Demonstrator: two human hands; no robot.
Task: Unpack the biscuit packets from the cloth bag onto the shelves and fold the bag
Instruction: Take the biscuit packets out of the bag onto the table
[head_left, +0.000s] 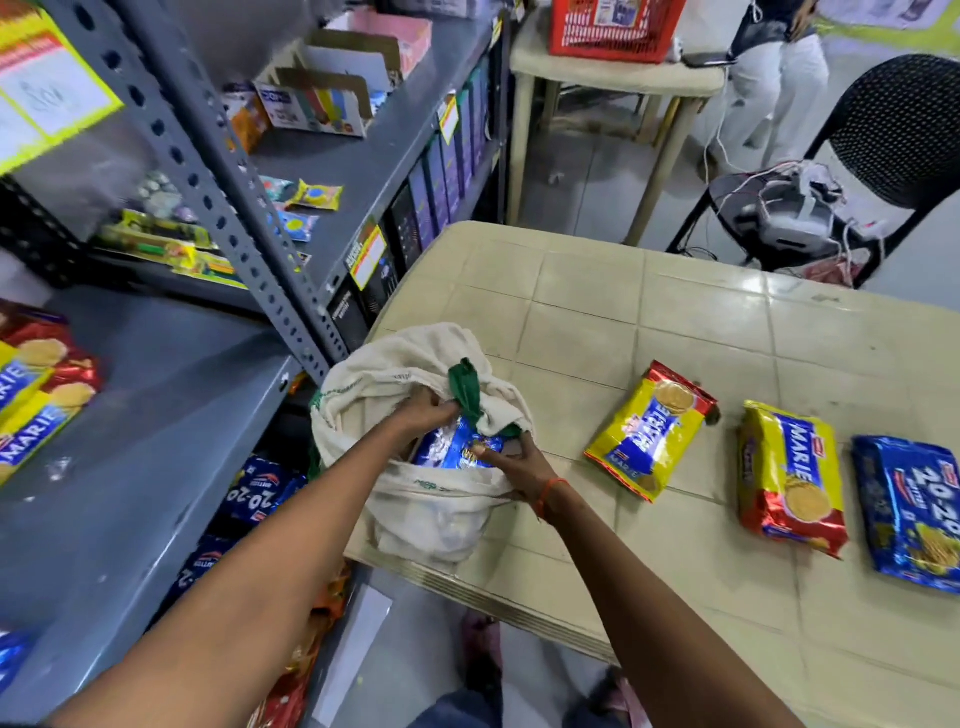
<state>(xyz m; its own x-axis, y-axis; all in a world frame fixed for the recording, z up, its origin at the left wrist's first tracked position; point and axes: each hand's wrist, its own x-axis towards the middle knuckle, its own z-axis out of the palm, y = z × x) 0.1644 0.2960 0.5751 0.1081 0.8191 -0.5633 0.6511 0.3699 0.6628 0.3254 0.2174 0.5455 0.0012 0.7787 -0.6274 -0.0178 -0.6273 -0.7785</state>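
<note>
A cream cloth bag (410, 525) with green handles stands open at the left corner of the beige table (623, 322). My left hand (428, 413) reaches into its mouth and grips the green handle and cloth edge. My right hand (519, 465) holds a blue biscuit packet (449, 447) that sticks up inside the bag. On the table to the right lie two yellow Marie packets (649, 431) (789, 478) and a blue 20-20 packet (909, 514). More Marie packets (36, 395) sit on the grey shelf (171, 415) at the left.
Grey metal racks stand to the left, with an upright post (249, 244) next to the bag. Blue 20-20 packets (260, 493) lie on a lower shelf. A black chair (893, 140) with cables, a second table with a red basket (613, 26), and a standing person are behind.
</note>
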